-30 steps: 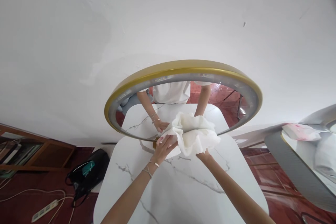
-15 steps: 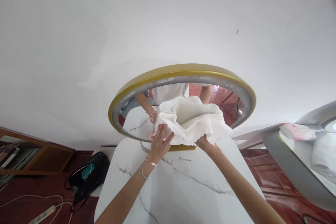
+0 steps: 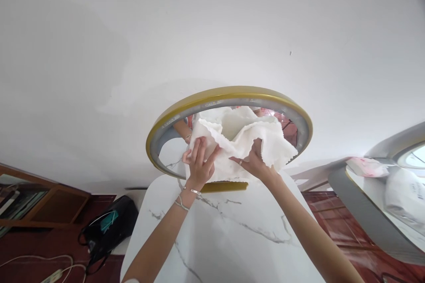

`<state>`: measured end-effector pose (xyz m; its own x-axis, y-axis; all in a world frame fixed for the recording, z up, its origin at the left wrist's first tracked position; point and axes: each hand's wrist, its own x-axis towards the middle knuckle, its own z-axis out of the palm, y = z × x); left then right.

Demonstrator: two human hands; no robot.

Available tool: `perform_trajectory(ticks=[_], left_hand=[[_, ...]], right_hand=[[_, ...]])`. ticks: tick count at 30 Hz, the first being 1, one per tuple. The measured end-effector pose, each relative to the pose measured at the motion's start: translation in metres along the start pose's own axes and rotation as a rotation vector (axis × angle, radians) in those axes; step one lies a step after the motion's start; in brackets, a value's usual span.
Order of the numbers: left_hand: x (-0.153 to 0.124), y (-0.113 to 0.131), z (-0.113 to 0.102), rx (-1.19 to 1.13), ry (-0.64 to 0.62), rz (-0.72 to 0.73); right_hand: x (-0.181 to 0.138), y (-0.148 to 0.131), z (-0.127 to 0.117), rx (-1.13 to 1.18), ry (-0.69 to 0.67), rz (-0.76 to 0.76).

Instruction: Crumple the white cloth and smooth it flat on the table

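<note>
We are observing a white cloth (image 3: 239, 146), rumpled before the gold-rimmed mirror (image 3: 229, 94), its long axis running left to right, a ragged corner (image 3: 292, 152) pointing right. The left hand (image 3: 199, 166) is lying on it, fingers (image 3: 200, 152) spread. The right hand (image 3: 257, 163) is sitting partly under a fold; we cannot tell whether its fingers are pinching. The marbled surface (image 3: 229, 247) is bearing a gold base (image 3: 229, 187).
</note>
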<state>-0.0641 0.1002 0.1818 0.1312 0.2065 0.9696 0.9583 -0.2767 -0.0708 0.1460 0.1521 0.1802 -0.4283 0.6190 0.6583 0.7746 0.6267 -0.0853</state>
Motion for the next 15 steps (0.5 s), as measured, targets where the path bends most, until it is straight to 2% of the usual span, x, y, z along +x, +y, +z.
perform_trajectory(ticks=[7, 10, 15], left_hand=[[0.000, -0.019, -0.004, 0.095, 0.036, 0.006], [-0.007, -0.026, -0.009, 0.104, 0.039, -0.033], [-0.028, -0.036, -0.023, 0.095, 0.019, -0.077]], right_hand=[[0.026, -0.019, -0.024, -0.041, -0.037, -0.060], [0.030, -0.029, -0.019, 0.002, -0.061, -0.058], [0.021, -0.047, 0.008, 0.093, -0.163, -0.003]])
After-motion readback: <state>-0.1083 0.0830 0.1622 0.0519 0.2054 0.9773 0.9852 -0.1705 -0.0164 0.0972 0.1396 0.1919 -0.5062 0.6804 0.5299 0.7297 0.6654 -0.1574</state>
